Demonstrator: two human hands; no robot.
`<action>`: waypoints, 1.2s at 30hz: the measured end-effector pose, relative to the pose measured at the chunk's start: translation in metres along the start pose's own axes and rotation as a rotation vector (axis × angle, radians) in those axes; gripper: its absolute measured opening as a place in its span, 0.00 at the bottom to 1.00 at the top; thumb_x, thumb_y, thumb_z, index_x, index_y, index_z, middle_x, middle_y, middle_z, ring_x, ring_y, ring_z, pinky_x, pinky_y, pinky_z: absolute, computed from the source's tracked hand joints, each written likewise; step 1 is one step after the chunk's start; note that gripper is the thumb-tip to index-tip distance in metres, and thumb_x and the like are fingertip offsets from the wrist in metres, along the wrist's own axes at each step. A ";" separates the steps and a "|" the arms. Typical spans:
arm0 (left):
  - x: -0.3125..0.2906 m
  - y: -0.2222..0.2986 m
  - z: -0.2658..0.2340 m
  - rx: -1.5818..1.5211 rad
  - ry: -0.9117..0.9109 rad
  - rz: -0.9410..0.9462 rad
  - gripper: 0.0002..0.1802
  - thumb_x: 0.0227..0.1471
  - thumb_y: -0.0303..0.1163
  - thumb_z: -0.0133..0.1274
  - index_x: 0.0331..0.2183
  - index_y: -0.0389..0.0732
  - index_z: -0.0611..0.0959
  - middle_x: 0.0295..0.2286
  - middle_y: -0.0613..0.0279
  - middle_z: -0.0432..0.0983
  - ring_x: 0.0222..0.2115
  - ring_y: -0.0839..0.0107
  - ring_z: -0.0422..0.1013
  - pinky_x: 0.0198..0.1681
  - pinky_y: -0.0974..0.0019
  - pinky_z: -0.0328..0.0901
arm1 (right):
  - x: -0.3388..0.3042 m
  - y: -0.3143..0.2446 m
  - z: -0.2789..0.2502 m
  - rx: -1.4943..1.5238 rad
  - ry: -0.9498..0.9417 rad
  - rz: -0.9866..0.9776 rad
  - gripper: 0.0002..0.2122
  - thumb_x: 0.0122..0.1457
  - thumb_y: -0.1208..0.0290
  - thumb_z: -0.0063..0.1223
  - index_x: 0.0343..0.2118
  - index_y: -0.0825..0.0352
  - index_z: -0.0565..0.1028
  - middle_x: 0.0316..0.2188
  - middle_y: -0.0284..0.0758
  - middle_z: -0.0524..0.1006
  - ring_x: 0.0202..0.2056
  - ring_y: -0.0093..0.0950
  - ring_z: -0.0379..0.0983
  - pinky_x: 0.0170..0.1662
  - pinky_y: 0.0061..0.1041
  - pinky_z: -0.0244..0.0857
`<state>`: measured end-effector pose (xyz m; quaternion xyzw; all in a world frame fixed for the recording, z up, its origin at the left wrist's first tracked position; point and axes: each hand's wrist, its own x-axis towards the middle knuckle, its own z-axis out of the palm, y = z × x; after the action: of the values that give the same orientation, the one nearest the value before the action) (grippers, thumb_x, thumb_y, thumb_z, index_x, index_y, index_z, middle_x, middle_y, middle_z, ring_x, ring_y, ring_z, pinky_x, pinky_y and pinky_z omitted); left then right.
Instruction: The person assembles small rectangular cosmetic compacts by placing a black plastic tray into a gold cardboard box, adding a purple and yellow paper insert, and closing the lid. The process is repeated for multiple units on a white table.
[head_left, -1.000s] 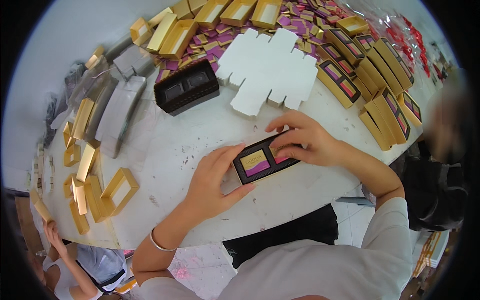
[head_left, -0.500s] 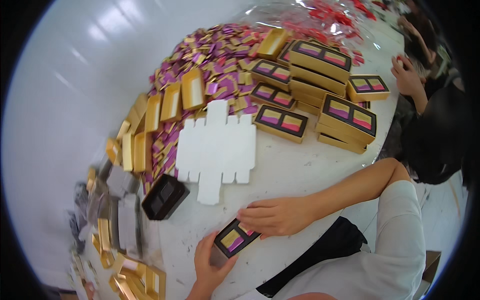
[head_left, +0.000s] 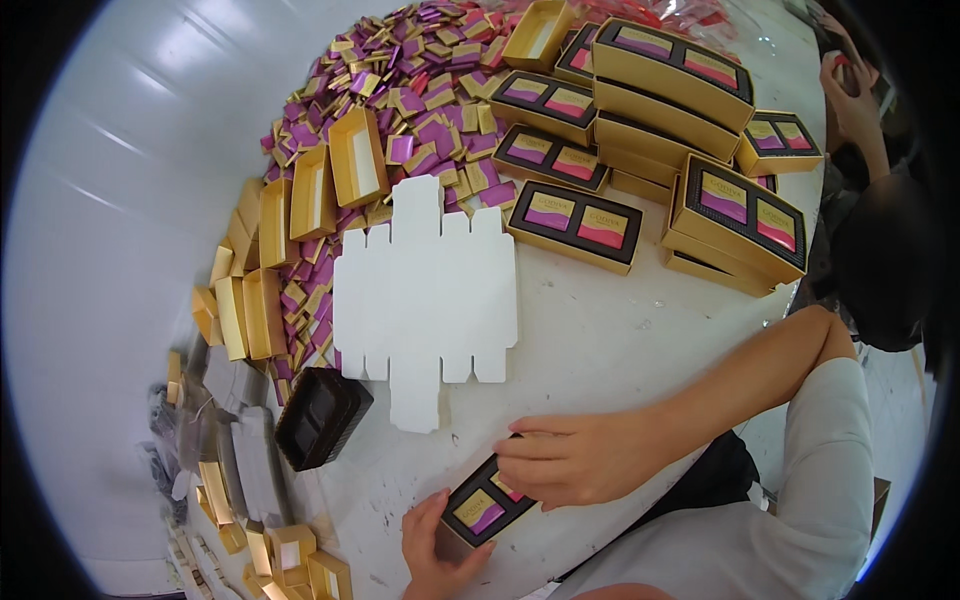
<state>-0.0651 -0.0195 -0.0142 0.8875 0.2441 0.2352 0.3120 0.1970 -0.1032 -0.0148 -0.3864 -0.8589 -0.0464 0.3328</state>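
Note:
Near the table's front edge, a small chocolate box point(head_left: 478, 513) with a black insert lies tilted between my hands. A gold-and-purple wrapped square shows in its left compartment; a gold-and-pink one is mostly covered. My left hand point(head_left: 436, 552) grips the left end, thumb at the near side and fingers at the far side. Over the right end lies my right hand point(head_left: 575, 462), fingers bent across it, hiding that part. An empty black plastic tray point(head_left: 322, 418) rests to the left, and a stack of flat white die-cut cartons point(head_left: 425, 290) lies beyond the hands.
Filled boxes point(head_left: 575, 225) stand in stacks at the back right. A large heap of wrapped squares point(head_left: 430, 100) spreads behind the cartons. Empty gold boxes point(head_left: 262, 312) line the left, with more point(head_left: 300, 560) at the lower left. Another person's hand point(head_left: 850, 95) is at the far right.
The view has shifted, so the stacks appear larger and higher. My left hand keeps its hold on the box; my right fingers have bent more over its right end.

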 end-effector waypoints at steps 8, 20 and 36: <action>-0.010 -0.022 -0.001 -0.312 -0.025 -0.086 0.50 0.38 0.45 0.65 0.57 0.32 0.59 0.55 0.49 0.59 0.40 0.67 0.64 0.46 0.65 0.59 | 0.002 0.014 -0.023 0.067 0.049 0.273 0.18 0.43 0.67 0.60 0.37 0.68 0.72 0.37 0.43 0.69 0.43 0.38 0.67 0.47 0.36 0.60; -0.007 -0.010 -0.013 -0.135 -0.078 -0.062 0.36 0.35 0.36 0.65 0.48 0.35 0.73 0.46 0.50 0.69 0.42 0.59 0.67 0.44 0.61 0.62 | 0.026 0.039 -0.059 -0.785 -0.036 0.410 0.19 0.48 0.65 0.59 0.43 0.68 0.75 0.49 0.48 0.69 0.54 0.45 0.63 0.58 0.56 0.48; -0.001 -0.009 0.002 -0.251 0.013 0.056 0.16 0.48 0.32 0.57 0.42 0.42 0.77 0.39 0.62 0.71 0.38 0.65 0.66 0.42 0.63 0.59 | -0.006 0.029 -0.026 0.449 -0.224 0.563 0.07 0.48 0.81 0.49 0.32 0.73 0.72 0.38 0.47 0.70 0.42 0.43 0.68 0.46 0.37 0.63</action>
<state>-0.0671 -0.0147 -0.0224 0.8463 0.1899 0.2783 0.4126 0.2342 -0.0959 -0.0033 -0.5275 -0.7389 0.2789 0.3130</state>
